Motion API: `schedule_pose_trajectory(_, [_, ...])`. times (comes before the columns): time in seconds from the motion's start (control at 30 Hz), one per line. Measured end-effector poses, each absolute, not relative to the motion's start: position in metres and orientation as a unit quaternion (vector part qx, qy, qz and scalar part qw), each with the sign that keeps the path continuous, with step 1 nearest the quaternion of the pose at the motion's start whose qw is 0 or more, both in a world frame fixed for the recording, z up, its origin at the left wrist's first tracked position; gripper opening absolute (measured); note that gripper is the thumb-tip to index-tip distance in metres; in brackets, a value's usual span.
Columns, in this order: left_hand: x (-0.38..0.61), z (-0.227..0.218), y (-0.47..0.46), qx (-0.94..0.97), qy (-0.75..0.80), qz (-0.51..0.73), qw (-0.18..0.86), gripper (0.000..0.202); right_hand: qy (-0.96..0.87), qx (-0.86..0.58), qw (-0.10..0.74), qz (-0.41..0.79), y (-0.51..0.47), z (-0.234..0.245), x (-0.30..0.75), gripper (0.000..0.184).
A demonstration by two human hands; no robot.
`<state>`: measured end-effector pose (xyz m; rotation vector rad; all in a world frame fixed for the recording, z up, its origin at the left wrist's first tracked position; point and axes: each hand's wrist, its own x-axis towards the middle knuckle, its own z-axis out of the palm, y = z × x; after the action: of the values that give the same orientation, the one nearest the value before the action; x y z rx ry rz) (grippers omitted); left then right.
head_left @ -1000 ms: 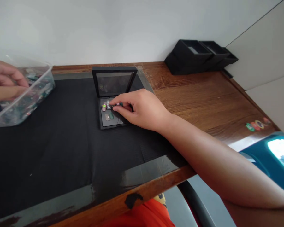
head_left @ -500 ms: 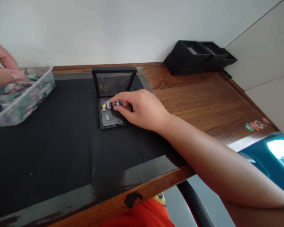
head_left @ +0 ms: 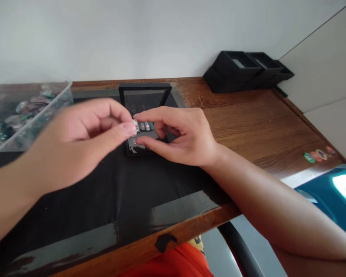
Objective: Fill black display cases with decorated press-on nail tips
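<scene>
A black hinged case [head_left: 145,87] stands with its clear-windowed lid raised. In its base lie several decorated press-on nails [head_left: 147,126], partly covered by my hands. My left hand [head_left: 77,142], blurred by motion, pinches a small clear, shiny press-on nail [head_left: 136,127] between thumb and forefinger, in front of the case's left part. Over the right part of the case is my right hand [head_left: 187,134], thumb and forefinger apart around the space by that nail. I see nothing held in it.
A clear plastic tub [head_left: 60,96] of mixed press-on nails sits at the left. Black stacked bins [head_left: 233,75] stand against the wall at back right. Small colourful round pieces [head_left: 317,155] lie near the right edge. A black mat [head_left: 138,184] is taped to the wooden table [head_left: 242,115].
My left hand has come from the tub to the case, with a clear nail between its fingertips. My right hand's thumb and forefinger have spread apart. The view has shifted slightly.
</scene>
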<state>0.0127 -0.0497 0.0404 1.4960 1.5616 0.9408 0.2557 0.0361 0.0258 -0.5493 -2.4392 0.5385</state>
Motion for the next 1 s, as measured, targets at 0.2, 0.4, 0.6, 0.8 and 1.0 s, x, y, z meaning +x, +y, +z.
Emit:
schedule_pose_trajectory(0.2, [0.041, 0.025, -0.049, 0.568, 0.497, 0.432, 0.493, 0.024, -0.904, -0.121, 0.364, 0.189, 0.037, 0.021, 0.257, 0.023])
schedule_pose_trajectory(0.4, [0.032, 0.020, -0.045, 0.570, 0.491, 0.434, 0.496, 0.022, -0.910, -0.125, 0.357, 0.170, 0.035, 0.020, 0.258, 0.025])
schedule_pose_trajectory(0.6, [0.036, 0.019, -0.044, 0.569, 0.507, 0.449, 0.466, 0.013, -0.901, -0.139, 0.350, 0.217, 0.035, 0.017, 0.258, 0.028])
schedule_pose_trajectory(0.8, [0.034, 0.013, -0.047, 0.570, 0.527, 0.435, 0.456, 0.017, -0.895, -0.137, 0.353, 0.235, 0.037, 0.017, 0.257, 0.027])
schedule_pose_trajectory(1.0, [0.031, 0.008, -0.043, 0.590, 0.516, 0.417, 0.460, 0.018, -0.896, -0.140, 0.351, 0.234, 0.037, 0.019, 0.257, 0.029])
